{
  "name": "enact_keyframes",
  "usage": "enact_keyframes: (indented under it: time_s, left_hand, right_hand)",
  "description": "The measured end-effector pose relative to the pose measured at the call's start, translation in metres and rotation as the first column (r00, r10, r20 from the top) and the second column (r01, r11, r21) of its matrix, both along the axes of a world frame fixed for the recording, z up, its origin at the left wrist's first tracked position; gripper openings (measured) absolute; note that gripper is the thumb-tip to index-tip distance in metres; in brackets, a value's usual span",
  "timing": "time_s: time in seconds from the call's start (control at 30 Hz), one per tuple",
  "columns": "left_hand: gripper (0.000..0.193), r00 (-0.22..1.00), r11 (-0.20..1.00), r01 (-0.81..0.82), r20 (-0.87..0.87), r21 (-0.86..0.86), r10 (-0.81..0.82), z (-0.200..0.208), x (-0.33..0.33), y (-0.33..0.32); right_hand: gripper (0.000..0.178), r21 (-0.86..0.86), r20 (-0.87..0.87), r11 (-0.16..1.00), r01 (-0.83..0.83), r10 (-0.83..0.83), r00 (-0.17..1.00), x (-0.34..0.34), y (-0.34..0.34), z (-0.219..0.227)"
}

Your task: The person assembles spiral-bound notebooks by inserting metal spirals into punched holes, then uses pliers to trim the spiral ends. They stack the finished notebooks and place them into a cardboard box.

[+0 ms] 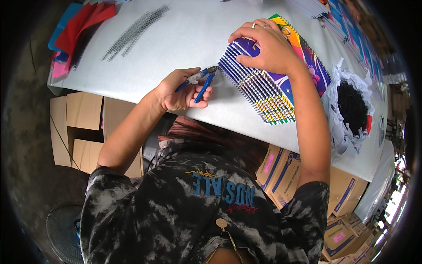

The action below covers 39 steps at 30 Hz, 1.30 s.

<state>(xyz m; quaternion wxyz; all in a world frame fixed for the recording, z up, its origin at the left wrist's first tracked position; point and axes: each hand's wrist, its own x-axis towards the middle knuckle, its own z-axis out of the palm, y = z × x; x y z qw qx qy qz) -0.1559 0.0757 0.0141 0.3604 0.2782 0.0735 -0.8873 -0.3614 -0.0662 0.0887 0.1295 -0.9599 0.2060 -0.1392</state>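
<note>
My left hand is closed round a pair of blue-handled pliers, with a whitish wrap on one handle. The jaws reach the near-left corner of a stack of spiral notebooks, close to the ends of their wire spines; whether they touch I cannot tell. Several spines lie side by side in slanting rows facing me. Across the top purple cover, my right hand rests with fingers spread over the far edge and the thumb near the spines, gripping the stack. More colourful notebooks lie beneath my right wrist.
Loose wire coils lie on the white table at the far left, beside red and blue sheets. At the right stands a white bag of tangled black scraps. Cardboard boxes sit below the table, and a fan at lower left.
</note>
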Motion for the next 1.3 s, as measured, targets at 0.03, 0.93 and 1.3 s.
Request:
enact_keyframes:
  time_s: [0.03, 0.93, 1.3]
  left_hand:
    - [0.044, 0.994, 0.997, -0.074, -0.080, 0.032, 0.077, -0.001, -0.001, 0.001]
    - [0.053, -0.726, 0.723, 0.632, 0.538, 0.277, 0.428, 0.022, 0.033, -0.007]
    - [0.046, 0.025, 0.511, 0.708, 0.741, -0.487, 0.671, -0.009, 0.012, -0.151]
  right_hand:
    - [0.033, -0.011, 0.002, 1.000, -0.010, 0.010, 1.000, 0.000, -0.001, 0.000]
    - [0.038, 0.076, 0.084, 0.996, -0.039, 0.033, 0.996, 0.001, 0.000, 0.010]
    - [0.029, 0.120, 0.698, 0.989, -0.087, -0.022, 0.716, -0.036, -0.002, 0.113]
